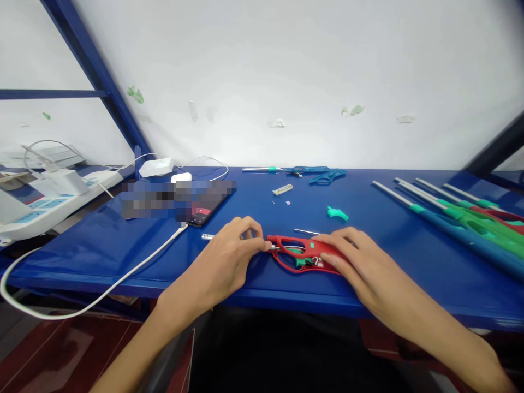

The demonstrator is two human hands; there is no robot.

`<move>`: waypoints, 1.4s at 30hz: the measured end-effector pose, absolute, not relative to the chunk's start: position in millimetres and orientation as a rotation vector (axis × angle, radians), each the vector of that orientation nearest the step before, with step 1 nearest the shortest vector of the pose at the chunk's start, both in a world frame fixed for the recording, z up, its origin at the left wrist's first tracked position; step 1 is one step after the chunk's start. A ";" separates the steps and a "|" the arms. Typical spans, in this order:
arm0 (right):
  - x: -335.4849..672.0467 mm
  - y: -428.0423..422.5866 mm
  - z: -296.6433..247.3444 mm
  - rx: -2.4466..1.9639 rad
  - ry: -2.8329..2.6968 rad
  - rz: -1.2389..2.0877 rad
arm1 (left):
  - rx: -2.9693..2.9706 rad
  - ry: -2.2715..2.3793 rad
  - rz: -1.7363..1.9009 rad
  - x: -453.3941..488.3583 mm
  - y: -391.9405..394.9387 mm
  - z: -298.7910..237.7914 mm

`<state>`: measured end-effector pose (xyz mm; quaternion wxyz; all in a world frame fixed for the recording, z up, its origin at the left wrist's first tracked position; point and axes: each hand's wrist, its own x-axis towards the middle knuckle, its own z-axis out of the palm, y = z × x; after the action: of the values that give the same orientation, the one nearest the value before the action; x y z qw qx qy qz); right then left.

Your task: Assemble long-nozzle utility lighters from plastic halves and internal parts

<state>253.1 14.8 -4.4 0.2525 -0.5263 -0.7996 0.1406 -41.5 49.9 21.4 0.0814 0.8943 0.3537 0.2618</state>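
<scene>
A red plastic handle shell (295,252) with green inner parts lies on the blue table (368,218) near its front edge. A thin metal tube (208,237) sticks out of its left end. My left hand (229,256) is closed in a pinch on the tube where it meets the shell. My right hand (352,256) lies on the shell's right end, fingers pressed down on it. A loose green trigger piece (337,213) and a thin metal pin (306,232) lie just behind.
Several finished long-tube lighters (458,215) in green, teal and red lie at the right. A phone (202,213) on a white cable (123,281) sits left of centre. Blue shell parts (323,174) and a tube lie at the back. White devices (57,188) fill the left side.
</scene>
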 end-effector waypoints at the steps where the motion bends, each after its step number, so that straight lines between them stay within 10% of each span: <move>1: 253.3 14.8 -4.3 -1.431 -2.174 0.386 | 2.654 1.059 0.771 -42.2 49.8 21.5; 42: 254.9 16.8 -3.0 -1.397 -2.189 0.358 | 2.705 1.139 0.636 -42.1 43.4 23.8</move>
<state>254.9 16.8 -3.0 0.2573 -0.5149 -0.8070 0.1319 -42.1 43.4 23.8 0.0691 0.8986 0.3784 0.2113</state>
